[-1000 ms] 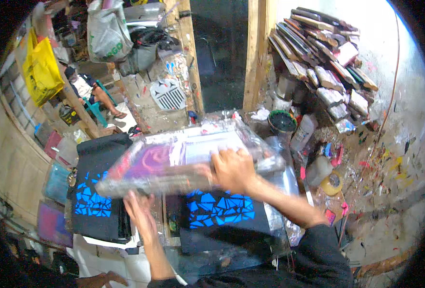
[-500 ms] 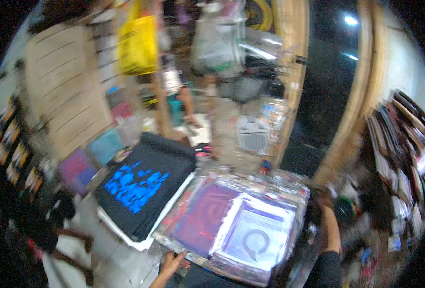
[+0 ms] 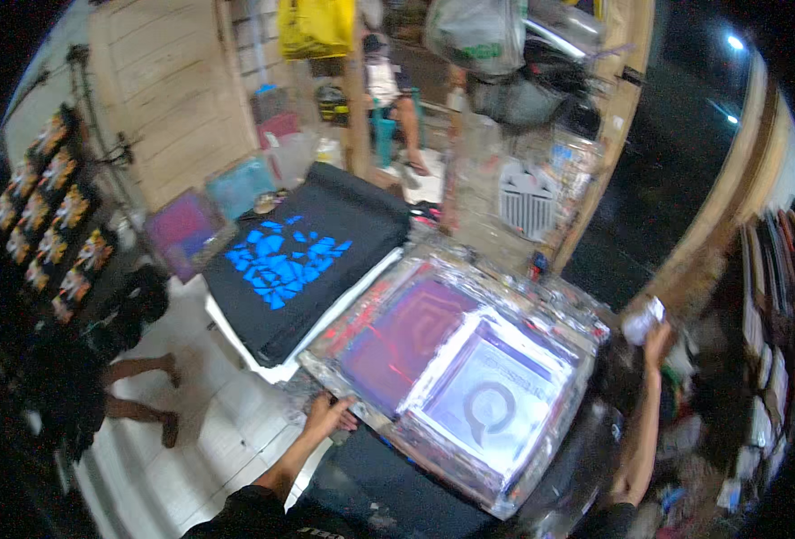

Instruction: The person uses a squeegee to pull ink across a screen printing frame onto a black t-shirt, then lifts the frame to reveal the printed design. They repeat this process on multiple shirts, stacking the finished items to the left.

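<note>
The left hand [image 3: 329, 417] touches the near edge of a screen-printing frame [image 3: 451, 437]; I can't tell whether its fingers pinch it. The frame lies right of that hand, long axis slanting toward the body rightward, its pale mesh panel (a tailed ring shows) at the nearer end. Past the far right corner, the right hand [image 3: 656, 340] pinches a crumpled white wad [image 3: 642, 322]. Ahead-left of the left hand, close along the frame, lies blue-printed black fabric [image 3: 361, 199].
</note>
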Tool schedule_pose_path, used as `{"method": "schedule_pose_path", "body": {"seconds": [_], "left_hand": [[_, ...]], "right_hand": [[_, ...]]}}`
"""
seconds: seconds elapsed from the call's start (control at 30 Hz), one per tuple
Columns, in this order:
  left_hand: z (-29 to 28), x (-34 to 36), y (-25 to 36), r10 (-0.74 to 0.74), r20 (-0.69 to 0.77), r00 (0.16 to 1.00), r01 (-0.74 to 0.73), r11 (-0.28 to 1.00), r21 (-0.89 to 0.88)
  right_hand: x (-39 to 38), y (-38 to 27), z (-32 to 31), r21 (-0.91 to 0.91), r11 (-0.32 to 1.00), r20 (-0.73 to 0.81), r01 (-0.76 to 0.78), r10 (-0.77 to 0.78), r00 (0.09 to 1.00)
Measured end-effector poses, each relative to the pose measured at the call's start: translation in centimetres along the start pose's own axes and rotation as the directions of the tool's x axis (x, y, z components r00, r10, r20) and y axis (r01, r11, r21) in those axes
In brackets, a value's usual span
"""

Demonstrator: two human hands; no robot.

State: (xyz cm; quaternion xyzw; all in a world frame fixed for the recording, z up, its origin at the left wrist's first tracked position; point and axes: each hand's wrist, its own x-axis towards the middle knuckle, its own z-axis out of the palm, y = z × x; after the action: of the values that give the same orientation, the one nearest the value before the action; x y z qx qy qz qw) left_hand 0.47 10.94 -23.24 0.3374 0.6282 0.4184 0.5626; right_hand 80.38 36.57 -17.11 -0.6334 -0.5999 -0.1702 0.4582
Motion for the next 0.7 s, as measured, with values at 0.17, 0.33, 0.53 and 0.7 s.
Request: {"method": "schedule_pose_path", "body": {"seconds": [0.17,0.33,0.53,0.7], "left_hand": [[0.2,0.6,-0.7,0.126,-0.019,0.992,-0.125,0.992,0.032],[0.0,0.3,-1.0,0.318,-0.02,0.948,-0.313,0.941,0.126],[-0.3,0.5,-2.2,0.239,0.034,0.97,-0.237,0.969,-0.065],[-0.6,0.5,-2.6,0.26,0.054,0.964,-0.254,0.963,-0.088]], "right_hand": [[-1.7,-14.7,-5.3,0.557,0.772,-0.123,-0.306,0.441,0.889],[-7.7,-27.7,-8.9,0.807,-0.526,0.576,-0.267,0.606,0.548],[-12.0,-35.1,-5.4,0.512,-0.472,0.856,-0.718,0.218,0.468],[-9.5,-37.2,0.3,0.289,-0.165,0.957,-0.943,0.078,0.279]]}}
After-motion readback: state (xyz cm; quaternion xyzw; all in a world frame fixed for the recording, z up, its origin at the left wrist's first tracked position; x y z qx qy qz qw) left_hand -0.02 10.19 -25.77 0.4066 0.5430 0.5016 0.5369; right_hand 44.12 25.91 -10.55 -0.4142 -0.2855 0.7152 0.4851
